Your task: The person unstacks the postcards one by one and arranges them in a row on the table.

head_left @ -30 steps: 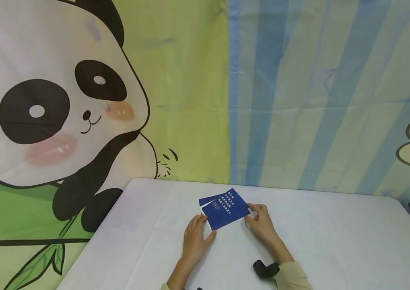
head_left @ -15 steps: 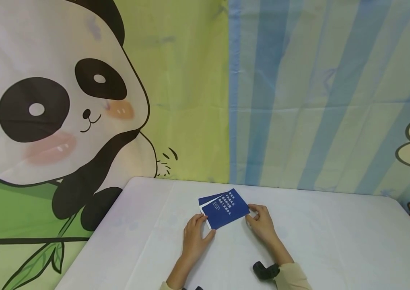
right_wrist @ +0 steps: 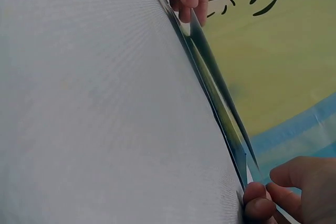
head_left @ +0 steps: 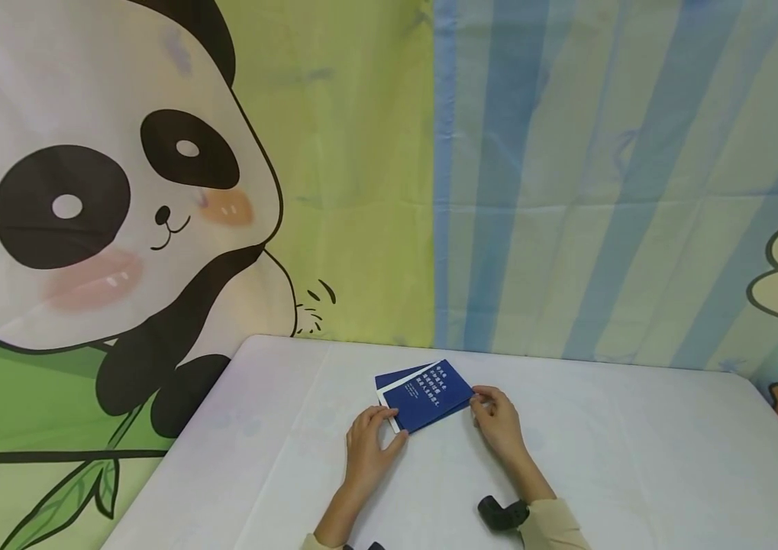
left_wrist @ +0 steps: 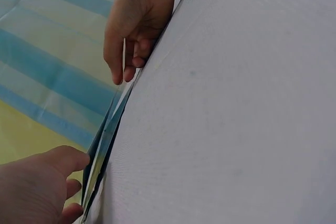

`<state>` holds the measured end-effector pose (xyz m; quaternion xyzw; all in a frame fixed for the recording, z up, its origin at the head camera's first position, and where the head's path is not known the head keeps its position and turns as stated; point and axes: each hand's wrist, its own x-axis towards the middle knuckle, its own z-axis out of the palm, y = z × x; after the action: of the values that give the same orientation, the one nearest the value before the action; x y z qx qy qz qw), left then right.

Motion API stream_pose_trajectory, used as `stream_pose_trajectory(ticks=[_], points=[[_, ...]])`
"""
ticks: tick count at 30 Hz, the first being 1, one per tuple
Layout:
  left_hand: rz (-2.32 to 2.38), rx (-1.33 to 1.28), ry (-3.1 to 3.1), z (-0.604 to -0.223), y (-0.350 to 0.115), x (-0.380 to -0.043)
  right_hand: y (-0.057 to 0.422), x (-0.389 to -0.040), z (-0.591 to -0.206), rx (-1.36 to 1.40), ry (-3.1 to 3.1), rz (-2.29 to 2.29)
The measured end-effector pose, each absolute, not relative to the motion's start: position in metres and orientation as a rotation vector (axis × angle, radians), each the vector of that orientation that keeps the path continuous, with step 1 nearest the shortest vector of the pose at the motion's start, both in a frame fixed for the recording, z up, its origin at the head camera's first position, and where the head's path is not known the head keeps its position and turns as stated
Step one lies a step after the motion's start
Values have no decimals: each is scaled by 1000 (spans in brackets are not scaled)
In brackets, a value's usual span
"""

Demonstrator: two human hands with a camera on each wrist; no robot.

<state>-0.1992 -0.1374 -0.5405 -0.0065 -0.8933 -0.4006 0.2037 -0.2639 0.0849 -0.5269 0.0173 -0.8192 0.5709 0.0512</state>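
A blue booklet with white lettering lies near the table's far side in the head view. Its layers are fanned, with a white strip and a second blue layer showing behind the front. My left hand holds its lower left edge, thumb at the near corner. At the right corner my right hand pinches with thumb and curled fingers. Both wrist views show the booklet almost edge-on, the upper layer raised from the lower one. In the right wrist view, my right thumb stands beside the raised layer's end.
A white-covered table spreads around the hands. Behind it hangs a printed curtain with a panda and blue stripes. A black wrist device sits at the right cuff.
The booklet's front layer has shifted slightly left at its right corner, and a blue layer beneath now shows along the lower right edge. My right fingers have moved a little; the left hand barely moves.
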Motion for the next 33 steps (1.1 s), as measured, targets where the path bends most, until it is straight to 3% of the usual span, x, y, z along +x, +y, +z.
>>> stream_pose_trajectory(ticks=[33], points=[[-1209, -81, -2448, -538, -140, -200, 89, -267, -524, -126, -2241, 2160]])
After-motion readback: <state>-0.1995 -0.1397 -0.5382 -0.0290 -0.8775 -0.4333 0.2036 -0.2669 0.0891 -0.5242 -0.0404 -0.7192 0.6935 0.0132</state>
